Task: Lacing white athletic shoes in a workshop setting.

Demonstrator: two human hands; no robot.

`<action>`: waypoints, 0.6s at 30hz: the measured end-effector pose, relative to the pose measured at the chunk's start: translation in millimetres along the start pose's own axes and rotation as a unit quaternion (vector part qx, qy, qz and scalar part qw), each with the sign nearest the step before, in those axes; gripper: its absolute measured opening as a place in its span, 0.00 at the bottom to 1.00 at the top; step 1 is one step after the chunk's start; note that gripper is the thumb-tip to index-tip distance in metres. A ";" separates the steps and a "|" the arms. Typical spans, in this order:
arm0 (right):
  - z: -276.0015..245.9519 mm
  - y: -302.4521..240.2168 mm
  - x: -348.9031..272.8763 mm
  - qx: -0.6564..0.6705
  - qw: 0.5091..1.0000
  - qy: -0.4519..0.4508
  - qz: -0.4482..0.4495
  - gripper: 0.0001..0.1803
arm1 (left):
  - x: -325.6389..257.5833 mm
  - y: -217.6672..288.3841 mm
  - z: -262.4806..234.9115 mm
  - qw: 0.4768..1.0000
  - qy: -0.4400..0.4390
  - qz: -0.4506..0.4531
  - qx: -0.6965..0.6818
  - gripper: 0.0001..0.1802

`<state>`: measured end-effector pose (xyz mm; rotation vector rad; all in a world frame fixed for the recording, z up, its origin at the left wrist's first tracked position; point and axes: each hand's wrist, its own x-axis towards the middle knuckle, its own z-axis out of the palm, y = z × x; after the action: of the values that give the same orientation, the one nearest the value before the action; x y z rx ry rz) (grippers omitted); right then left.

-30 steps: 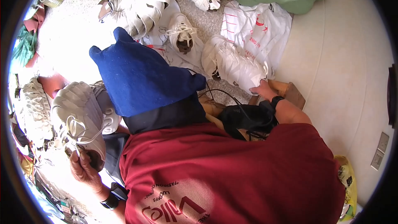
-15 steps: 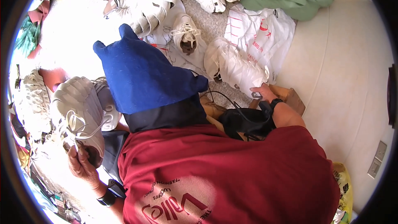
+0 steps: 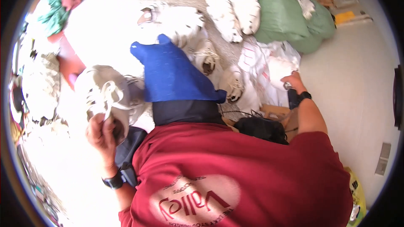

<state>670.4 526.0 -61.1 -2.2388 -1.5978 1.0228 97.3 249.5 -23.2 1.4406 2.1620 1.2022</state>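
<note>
At the left, my left hand (image 3: 103,132) grips a white lace-up sneaker (image 3: 103,88) by its heel opening. The loose laces hang over the shoe's front. Out to the right, my right hand (image 3: 296,83) is closed on the end of another white sneaker (image 3: 281,68). That shoe is over a white plastic bag (image 3: 252,56) with red print, and its outline is blurred. Between my hands a blue cloth (image 3: 174,73) lies over my lap. One white sneaker (image 3: 233,85) with laces stands just right of the cloth, another (image 3: 207,59) beyond it.
Several more white sneakers (image 3: 172,21) lie ahead, and a pair (image 3: 233,10) rests by a large green sack (image 3: 277,10). A black bag (image 3: 261,129) and a cardboard box (image 3: 292,122) sit near my right side. A pale wall (image 3: 353,84) bounds the right.
My right hand has moved forward and right with its sneaker, away from the shoe beside the blue cloth. My left hand keeps its sneaker, slightly raised. The whole view has shifted.
</note>
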 end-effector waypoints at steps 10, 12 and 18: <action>137.6 -232.9 -134.2 0.360 0.847 -0.302 -0.250 0.31 | 2.7 -1.6 -4.4 0.998 0.020 0.067 0.005 0.03; 159.2 -256.6 -175.0 0.300 0.835 -0.372 -0.274 0.43 | 3.6 -0.7 -3.4 0.997 0.040 0.070 0.011 0.03; 222.7 -288.7 -237.2 0.038 0.726 -0.294 -0.621 0.41 | 3.5 -8.5 -7.1 0.966 -0.021 0.133 -0.220 0.13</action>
<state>270.6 378.6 26.4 -0.3101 -2.5194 1.2306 85.9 247.7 -24.6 1.5594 1.5656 1.6021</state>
